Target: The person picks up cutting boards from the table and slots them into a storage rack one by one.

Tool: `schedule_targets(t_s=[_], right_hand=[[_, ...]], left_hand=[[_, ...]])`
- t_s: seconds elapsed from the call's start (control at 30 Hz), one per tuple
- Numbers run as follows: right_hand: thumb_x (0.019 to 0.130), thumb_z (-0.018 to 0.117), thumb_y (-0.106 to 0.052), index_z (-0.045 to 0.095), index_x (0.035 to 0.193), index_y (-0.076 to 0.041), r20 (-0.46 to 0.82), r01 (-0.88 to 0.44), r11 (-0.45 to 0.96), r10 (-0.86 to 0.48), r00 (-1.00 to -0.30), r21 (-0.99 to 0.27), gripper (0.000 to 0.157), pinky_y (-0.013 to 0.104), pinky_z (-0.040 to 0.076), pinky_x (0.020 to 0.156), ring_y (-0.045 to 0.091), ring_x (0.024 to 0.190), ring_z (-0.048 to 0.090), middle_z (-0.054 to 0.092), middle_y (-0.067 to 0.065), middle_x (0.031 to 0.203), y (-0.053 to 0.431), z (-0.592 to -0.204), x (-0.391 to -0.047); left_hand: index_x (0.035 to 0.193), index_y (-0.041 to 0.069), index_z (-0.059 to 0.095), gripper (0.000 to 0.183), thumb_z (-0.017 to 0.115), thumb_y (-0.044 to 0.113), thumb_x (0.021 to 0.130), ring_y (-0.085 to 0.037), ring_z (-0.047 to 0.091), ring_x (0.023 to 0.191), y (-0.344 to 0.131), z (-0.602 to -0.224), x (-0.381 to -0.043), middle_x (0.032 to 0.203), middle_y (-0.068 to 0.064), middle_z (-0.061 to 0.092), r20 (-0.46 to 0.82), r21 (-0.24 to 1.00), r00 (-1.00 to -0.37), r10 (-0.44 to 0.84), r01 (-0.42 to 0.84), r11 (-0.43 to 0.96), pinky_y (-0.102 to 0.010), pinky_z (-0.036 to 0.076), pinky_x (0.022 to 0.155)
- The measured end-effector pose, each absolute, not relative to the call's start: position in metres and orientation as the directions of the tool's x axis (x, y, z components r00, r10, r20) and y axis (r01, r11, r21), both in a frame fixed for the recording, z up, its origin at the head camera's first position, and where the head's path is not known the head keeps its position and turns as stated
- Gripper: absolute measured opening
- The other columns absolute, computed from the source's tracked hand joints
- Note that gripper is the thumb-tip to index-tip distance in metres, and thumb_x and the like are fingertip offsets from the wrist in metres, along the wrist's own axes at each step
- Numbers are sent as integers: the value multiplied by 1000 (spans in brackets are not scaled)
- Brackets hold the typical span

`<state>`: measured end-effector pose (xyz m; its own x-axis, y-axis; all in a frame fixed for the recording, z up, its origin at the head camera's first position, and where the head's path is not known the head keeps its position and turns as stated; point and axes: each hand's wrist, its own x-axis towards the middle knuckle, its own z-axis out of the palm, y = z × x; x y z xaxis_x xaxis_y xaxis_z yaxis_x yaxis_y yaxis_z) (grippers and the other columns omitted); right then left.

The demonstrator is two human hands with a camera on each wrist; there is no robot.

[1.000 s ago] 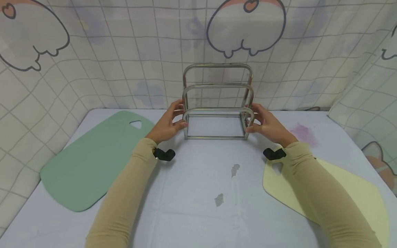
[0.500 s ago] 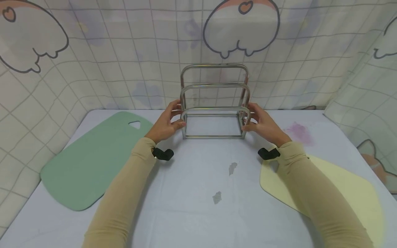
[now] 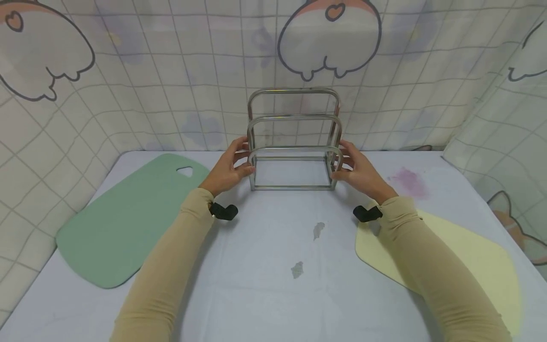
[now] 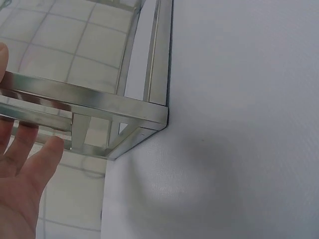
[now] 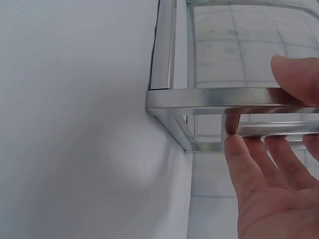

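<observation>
Evidently, the metal rack (image 3: 295, 148) stands upright on the tabletop (image 3: 256, 294) at twelve o'clock, near the patterned cloth (image 3: 201, 80). I find both hands gripping it, thumbs forward and fingers behind: the left hand (image 3: 228, 166) at nine o'clock on its frame, the right hand (image 3: 361, 172) at three. I judge the step in hand to be steadying it. For good work I would match pressure on both sides, hold low and keep the base flat; uneven force could skew it.

My wrist views supply what the head view cannot: the left base corner (image 4: 158, 113) and right base corner (image 5: 158, 102) seen close, low against the tabletop. Left thumb contact is mostly cropped in its wrist view; the right is plainer. Only the head view records the green board (image 3: 132, 223) at nine o'clock and the yellow board (image 3: 478, 251) at four.
</observation>
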<state>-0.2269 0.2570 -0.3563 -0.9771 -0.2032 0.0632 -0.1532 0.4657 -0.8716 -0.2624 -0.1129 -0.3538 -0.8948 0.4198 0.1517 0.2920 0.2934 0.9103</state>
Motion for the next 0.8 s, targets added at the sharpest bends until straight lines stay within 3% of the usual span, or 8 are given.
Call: schedule_targets(t_s=[0.43,0.8], right_hand=[[91,73,-5,17,165,-18,127,-193,513,-160,-979,-836,94,57,44,119,41,148,47,40,21,160,254,-358,-221],[93,74,-10,27,162,-19,172,-174,506,-52,-984,-845,84,52,46,118,36,146,50,44,16,158,246,-356,-216]], left_hand=[[162,17,26,81,70,3,94,-32,41,152,-115,-352,-263,156,-15,40,156,911,-885,439,300,281,-51,32,129],[164,23,22,86,72,13,94,-32,42,153,-121,-347,-254,158,-12,41,155,862,-888,432,335,380,-48,34,128]])
